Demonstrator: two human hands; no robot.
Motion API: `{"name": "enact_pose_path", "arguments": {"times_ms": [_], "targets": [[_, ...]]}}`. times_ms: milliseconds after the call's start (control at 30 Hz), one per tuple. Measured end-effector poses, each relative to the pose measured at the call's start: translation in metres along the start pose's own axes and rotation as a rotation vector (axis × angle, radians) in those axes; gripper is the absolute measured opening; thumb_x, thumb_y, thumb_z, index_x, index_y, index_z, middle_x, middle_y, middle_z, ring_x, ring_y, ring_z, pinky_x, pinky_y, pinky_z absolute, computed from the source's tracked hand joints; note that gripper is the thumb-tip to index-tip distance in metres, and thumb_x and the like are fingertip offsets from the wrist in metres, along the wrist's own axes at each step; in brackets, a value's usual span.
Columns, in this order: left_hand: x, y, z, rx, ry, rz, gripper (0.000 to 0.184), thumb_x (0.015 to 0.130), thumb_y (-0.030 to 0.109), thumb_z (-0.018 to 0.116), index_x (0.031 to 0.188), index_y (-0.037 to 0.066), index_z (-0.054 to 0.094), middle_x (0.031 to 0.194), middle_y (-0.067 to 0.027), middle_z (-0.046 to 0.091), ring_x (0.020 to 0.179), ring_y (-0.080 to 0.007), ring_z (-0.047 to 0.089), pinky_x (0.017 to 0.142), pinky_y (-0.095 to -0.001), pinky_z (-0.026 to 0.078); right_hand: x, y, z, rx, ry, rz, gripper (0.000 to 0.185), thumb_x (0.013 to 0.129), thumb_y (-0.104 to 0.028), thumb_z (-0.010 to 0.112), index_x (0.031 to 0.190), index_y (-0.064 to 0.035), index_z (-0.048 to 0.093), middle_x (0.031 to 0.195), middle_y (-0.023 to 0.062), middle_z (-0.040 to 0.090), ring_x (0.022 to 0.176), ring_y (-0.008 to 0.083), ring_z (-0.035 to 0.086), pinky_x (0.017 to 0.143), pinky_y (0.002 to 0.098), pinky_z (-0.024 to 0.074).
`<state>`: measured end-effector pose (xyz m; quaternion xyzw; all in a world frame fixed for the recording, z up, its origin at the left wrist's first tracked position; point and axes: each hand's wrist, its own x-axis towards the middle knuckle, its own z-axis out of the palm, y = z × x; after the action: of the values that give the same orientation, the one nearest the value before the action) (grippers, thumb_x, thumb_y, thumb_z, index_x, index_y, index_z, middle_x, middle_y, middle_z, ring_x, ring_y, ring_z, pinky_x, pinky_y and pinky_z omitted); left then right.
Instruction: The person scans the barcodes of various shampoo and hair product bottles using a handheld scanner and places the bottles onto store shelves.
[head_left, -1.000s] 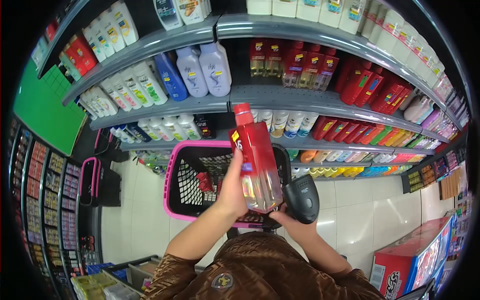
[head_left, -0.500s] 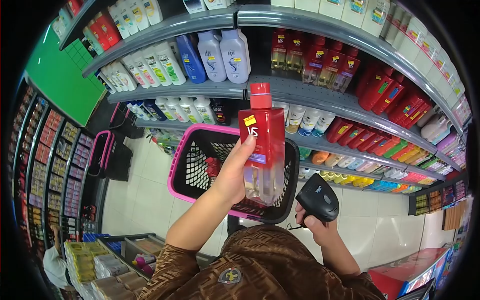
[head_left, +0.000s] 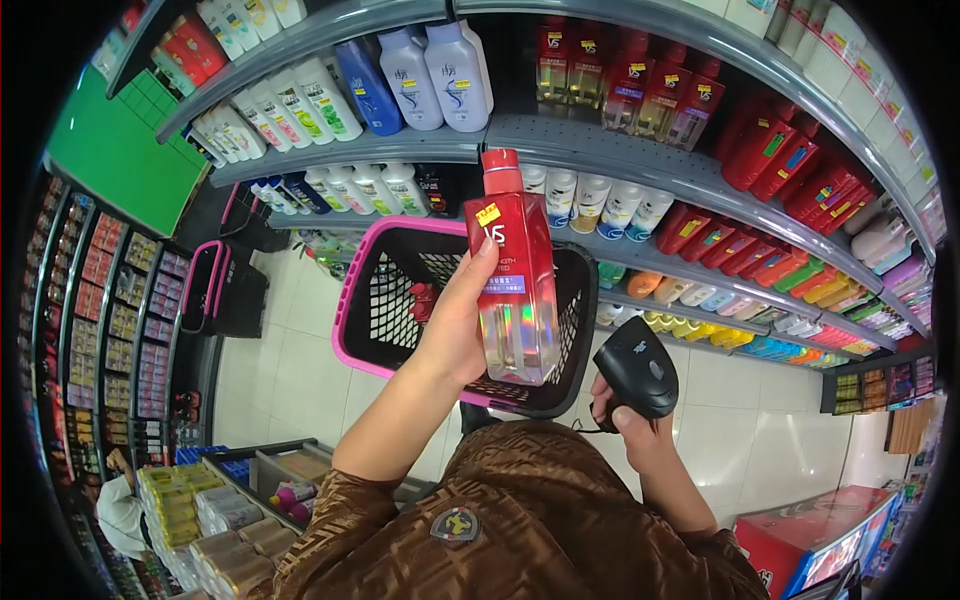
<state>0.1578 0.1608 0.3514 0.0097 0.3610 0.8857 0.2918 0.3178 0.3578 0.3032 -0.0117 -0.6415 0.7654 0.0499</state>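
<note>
My left hand is wrapped around a red shampoo bottle with a clear lower part, a red cap and a yellow price sticker. The bottle is nearly upright, its front label towards me, above a black shopping basket with a pink rim. Inside the basket lies a red item, partly covered by my hand and forearm. In my right hand is a black handheld barcode scanner, held to the right of the basket. Its handle is mostly hidden by my fingers.
A shelf ahead bears rows of bottles, including red bottles and lavender bottles. Another black basket stands at left. Stacked canned goods and a person in white are at lower left. A red freezer is at lower right.
The bottle has tilted slightly and shifted a little left and up, with more of its label now showing. The scanner has risen slightly. Both hands keep their hold.
</note>
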Motion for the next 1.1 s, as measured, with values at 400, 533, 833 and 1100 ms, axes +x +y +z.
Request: {"name": "enact_pose_path", "arguments": {"times_ms": [400, 533, 833, 1100], "targets": [[0.000, 0.010, -0.084, -0.618, -0.505, -0.229, 0.091, 0.096, 0.076, 0.040, 0.149, 0.002, 0.040, 0.126, -0.0321, 0.058, 0.110, -0.0453, 0.067, 0.084, -0.0583, 0.061, 0.009, -0.007, 0.041, 0.056, -0.077, 0.016, 0.044, 0.091, -0.010, 0.063, 0.131, 0.0047, 0.055, 0.109, 0.0105, 0.067, 0.091, 0.0144, 0.064, 0.081, 0.0316, 0.0518], [0.000, 0.015, -0.097, -0.810, -0.621, -0.267, 0.094, 0.096, 0.072, 0.046, 0.159, 0.006, 0.025, 0.127, -0.0326, 0.056, 0.113, -0.0476, 0.065, 0.085, -0.0585, 0.060, 0.007, -0.004, 0.059, -0.023, -0.048, 0.099, 0.044, 0.087, -0.005, 0.067, 0.129, 0.0047, 0.057, 0.105, 0.0091, 0.070, 0.092, 0.0157, 0.067, 0.082, 0.0327, 0.0531], [0.005, 0.038, -0.132, -0.758, -0.632, -0.273, 0.091, 0.097, 0.071, 0.043, 0.151, -0.001, 0.036, 0.127, -0.0374, 0.055, 0.114, -0.0525, 0.064, 0.089, -0.0628, 0.058, 0.035, -0.017, 0.104, -0.482, -0.328, -0.224, 0.042, 0.073, -0.010, 0.078, 0.111, 0.0041, 0.064, 0.097, 0.0174, 0.069, 0.080, 0.0359, 0.071, 0.071, 0.0380, 0.0560], [0.010, 0.053, -0.148, -0.715, -0.640, -0.296, 0.089, 0.097, 0.071, 0.042, 0.145, -0.004, 0.043, 0.123, -0.0368, 0.058, 0.108, -0.0496, 0.067, 0.086, -0.0583, 0.060, 0.039, -0.012, 0.139, -0.515, -0.238, -0.144, 0.039, 0.072, -0.010, 0.076, 0.106, 0.0041, 0.063, 0.090, 0.0170, 0.067, 0.075, 0.0377, 0.068, 0.067, 0.0407, 0.0545]]}}
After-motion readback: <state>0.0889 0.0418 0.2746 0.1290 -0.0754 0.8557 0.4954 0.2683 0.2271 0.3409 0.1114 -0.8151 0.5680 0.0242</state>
